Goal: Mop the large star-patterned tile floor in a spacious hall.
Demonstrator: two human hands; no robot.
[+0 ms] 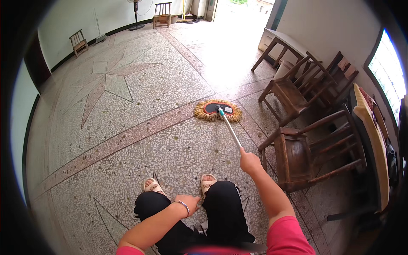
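Note:
A dust mop with a yellow-brown fringed head (218, 110) lies flat on the speckled terrazzo floor (178, 149), across the edge of a pinkish band. Its metal handle (231, 130) slants down to my right hand (250, 161), which is closed around it. My left hand (188, 204) hangs between my knees, apart from the mop, with a bracelet (183, 207) at the wrist. Whether its fingers are curled shut is hard to make out.
Dark wooden chairs (295, 159) stand close on the right, near a white desk (287, 41). By the far wall are small chairs (78, 43), a standing fan (136, 16) and a long-handled dustpan (101, 38). Bright light comes through a doorway (245, 12).

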